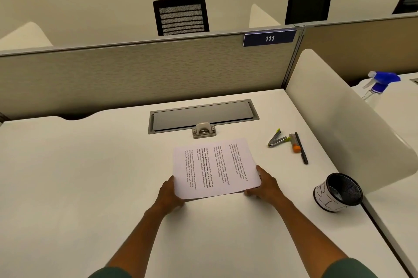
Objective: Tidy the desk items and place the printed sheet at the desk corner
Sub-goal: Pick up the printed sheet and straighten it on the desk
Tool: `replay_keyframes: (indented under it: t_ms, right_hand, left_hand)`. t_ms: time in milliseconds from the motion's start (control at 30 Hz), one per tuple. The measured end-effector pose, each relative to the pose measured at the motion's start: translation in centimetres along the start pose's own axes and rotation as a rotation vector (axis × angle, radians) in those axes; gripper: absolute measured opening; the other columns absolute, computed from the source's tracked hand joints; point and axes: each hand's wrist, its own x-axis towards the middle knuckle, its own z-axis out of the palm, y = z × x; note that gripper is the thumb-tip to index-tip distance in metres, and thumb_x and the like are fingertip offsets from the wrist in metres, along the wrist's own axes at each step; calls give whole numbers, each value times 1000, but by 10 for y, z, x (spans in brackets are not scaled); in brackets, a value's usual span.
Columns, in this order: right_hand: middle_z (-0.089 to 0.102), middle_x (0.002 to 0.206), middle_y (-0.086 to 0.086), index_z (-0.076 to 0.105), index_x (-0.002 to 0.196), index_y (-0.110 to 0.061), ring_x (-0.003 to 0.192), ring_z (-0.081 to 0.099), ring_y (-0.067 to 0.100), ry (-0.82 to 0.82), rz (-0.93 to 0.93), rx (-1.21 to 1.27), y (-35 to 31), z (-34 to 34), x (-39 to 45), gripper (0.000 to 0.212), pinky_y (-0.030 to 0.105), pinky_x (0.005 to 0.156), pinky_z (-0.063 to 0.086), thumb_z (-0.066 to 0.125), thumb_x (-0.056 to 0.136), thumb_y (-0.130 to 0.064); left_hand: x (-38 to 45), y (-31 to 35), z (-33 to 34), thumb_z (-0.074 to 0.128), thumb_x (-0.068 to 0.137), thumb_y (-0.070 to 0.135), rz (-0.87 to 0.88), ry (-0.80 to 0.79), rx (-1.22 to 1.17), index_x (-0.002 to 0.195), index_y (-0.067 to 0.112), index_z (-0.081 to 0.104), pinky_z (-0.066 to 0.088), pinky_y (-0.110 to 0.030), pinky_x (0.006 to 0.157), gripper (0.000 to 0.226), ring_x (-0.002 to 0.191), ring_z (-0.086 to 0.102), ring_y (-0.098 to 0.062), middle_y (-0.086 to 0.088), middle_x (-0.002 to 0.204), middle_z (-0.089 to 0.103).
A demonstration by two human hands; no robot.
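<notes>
A printed sheet point(216, 168) with lines of black text hangs just above the middle of the white desk point(90, 176), held by both hands. My left hand point(169, 194) grips its near left corner and my right hand point(265, 186) grips its near right edge, fingers under the paper. To the right lie a stapler point(277, 138) with green tips, an orange-capped marker point(294, 143) and a black pen point(302, 148), side by side. A black mesh pen cup point(338, 191) with a white label stands at the desk's right edge.
A beige hole punch point(204, 130) sits in front of the grey cable hatch point(203, 116). A fabric partition closes the back; a white divider panel point(343, 119) closes the right. A blue-topped spray bottle point(378, 85) stands on the neighbouring desk.
</notes>
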Motion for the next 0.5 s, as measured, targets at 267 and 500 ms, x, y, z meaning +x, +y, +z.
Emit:
replay_keyframes:
  t_ms: [267, 500]
  right_hand:
    - [53, 134, 8, 30, 150, -13, 103, 57, 22, -7, 13, -59, -3, 0, -1, 108, 26, 67, 58, 90, 60, -22]
    - [62, 108, -5, 49, 125, -20, 86, 68, 19, -30, -17, 3, -4, -7, 5, 77, 32, 70, 62, 86, 64, -47]
  left_hand:
    - [-3, 1, 1, 74, 64, 2, 12, 18, 20, 110, 6, 55, 52, -39, 83, 50, 100, 59, -27, -9, 111, 64]
    - [-2, 2, -6, 86, 70, 24, -142, -15, -212, 112, 11, 50, 53, -42, 91, 56, 104, 61, -27, -5, 114, 65]
